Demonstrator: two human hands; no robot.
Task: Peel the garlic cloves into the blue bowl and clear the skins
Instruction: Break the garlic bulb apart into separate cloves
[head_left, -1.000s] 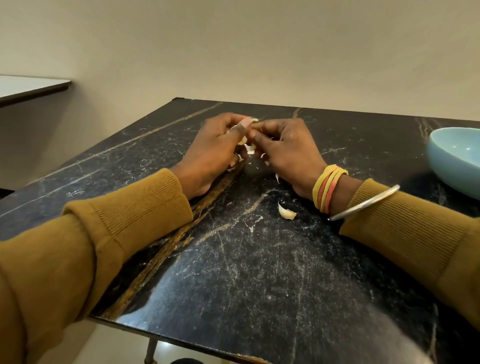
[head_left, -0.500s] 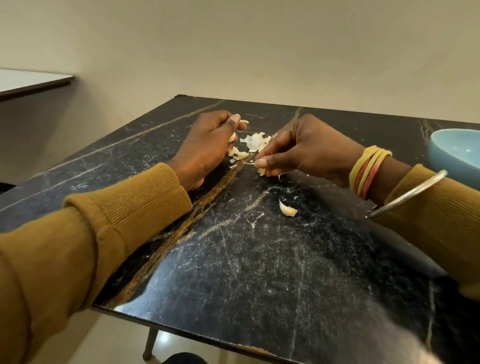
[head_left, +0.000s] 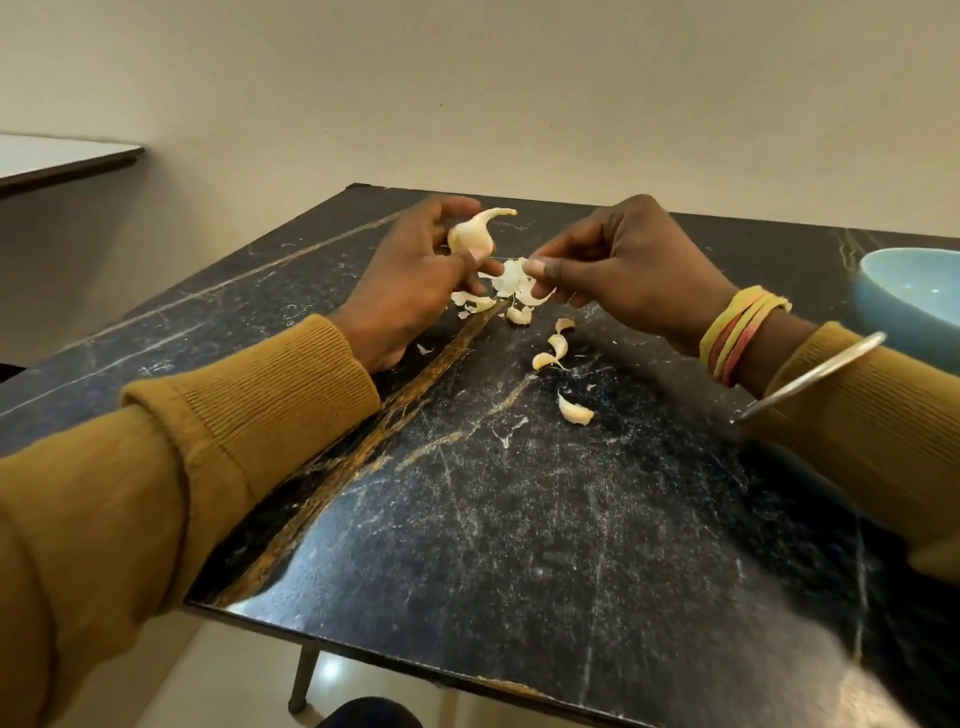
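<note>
Garlic (head_left: 470, 238) fills left grip (head_left: 410, 283), skin (head_left: 510, 279) the right grip (head_left: 623, 270).

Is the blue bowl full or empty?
Looks empty: the part of the blue bowl in view shows a bare inside; the rest is cut off.

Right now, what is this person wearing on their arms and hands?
Both arms are in mustard-yellow knit sleeves with ribbed cuffs, the left sleeve and the right sleeve. The right wrist carries a stack of yellow and pinkish-red bands and, at the cuff, a thin silver bangle. The left hand and right hand are bare: no gloves.
</note>
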